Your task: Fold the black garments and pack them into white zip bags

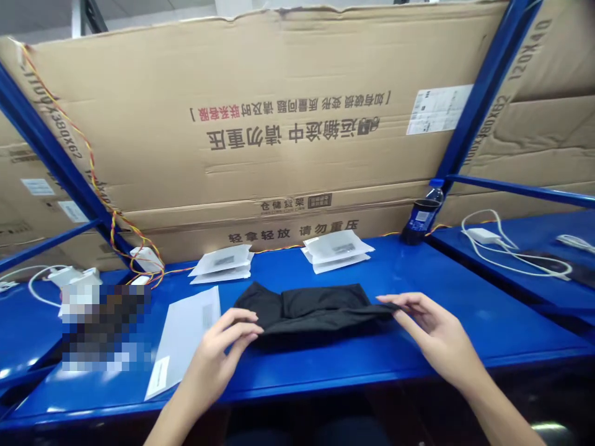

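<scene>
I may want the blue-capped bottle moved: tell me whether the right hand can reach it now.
Probably yes, after letting go: the right hand holds one end of the black cloth, but only bare blue shelf seems to lie between it and the bottle.

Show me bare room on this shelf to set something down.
Bare: the blue shelf between the plastic bottle and the right hand; a smaller gap between the left white packets and right white packets. Crowded: the middle, with the black fabric, and the left end, with the white pouch and red-yellow wires.
</scene>
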### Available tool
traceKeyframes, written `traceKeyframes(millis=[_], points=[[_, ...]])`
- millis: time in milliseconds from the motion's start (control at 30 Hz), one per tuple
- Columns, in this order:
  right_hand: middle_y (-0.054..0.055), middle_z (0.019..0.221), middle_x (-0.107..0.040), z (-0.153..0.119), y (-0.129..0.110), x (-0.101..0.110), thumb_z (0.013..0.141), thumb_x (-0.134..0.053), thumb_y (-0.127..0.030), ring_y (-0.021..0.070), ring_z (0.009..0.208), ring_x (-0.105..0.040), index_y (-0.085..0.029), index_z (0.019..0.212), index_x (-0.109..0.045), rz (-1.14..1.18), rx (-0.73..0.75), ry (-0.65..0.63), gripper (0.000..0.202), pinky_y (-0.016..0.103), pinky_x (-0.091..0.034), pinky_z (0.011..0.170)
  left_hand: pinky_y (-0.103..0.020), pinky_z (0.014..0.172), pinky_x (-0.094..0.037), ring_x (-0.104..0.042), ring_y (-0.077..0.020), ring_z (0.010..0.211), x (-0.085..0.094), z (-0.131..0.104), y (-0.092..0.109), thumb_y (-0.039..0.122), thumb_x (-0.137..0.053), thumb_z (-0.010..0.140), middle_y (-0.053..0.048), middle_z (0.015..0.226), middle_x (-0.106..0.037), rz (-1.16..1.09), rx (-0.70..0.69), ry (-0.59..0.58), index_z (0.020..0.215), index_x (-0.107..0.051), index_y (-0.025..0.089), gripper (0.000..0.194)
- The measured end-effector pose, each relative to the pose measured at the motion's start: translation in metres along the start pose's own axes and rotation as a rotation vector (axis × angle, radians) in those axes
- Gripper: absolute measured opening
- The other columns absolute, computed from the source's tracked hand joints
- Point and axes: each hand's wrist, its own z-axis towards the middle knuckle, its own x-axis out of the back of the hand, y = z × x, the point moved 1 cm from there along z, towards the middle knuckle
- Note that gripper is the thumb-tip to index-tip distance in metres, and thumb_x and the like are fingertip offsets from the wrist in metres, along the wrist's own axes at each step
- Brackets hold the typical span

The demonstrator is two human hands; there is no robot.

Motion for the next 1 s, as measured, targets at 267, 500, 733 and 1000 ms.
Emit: traceKeyframes(millis=[267,500,733,1000], points=[[0.01,0.101,-0.08,-0.043,0.004,0.036,0.1,-0.055,-0.041,0.0311,0.107,-0.075,-0.027,0.088,-0.077,-0.339,0.191,-0.26,0.029,0.043,-0.063,0.092,-0.028,0.083,-0.061,-0.075,-0.0197,0.092,-0.002,-0.032,0.04,0.022,-0.059,0.104,-0.004,0.096,-0.077,0.074,-0.106,-0.159,0.098,-0.071,0.025,0.015],[0.01,0.135,-0.073,0.022,-0.005,-0.01,0.097,-0.063,-0.039,0.0331,0.132,-0.065,-0.028,0.129,-0.073,-0.473,0.374,-0.343,0.035,0.053,-0.055,0.111,-0.039,0.092,-0.06,-0.074,-0.0264,0.106,-0.051,0.046,0.007,0.028,-0.072,0.097,-0.009,0.113,-0.078,0.149,-0.12,-0.271,0.112,-0.074,0.022,0.017],[0.009,0.112,-0.079,0.013,0.007,-0.017,0.104,-0.051,-0.031,0.0267,0.107,-0.075,-0.027,0.108,-0.076,-0.43,0.439,-0.355,0.026,0.044,-0.062,0.096,-0.035,0.086,-0.058,-0.076,-0.0252,0.098,-0.055,0.035,0.001,0.024,-0.054,0.103,-0.008,0.098,-0.079,0.163,-0.091,-0.339,0.095,-0.073,0.021,0.021],[0.009,0.094,-0.078,0.094,0.005,-0.048,0.098,-0.053,-0.05,0.0272,0.087,-0.073,-0.022,0.107,-0.074,-0.305,0.128,-0.25,0.036,0.039,-0.059,0.081,-0.031,0.069,-0.053,-0.069,-0.0222,0.074,-0.056,0.108,-0.041,0.052,-0.048,0.1,-0.004,0.078,-0.073,-0.14,0.333,-0.255,0.086,-0.065,0.021,0.038]])
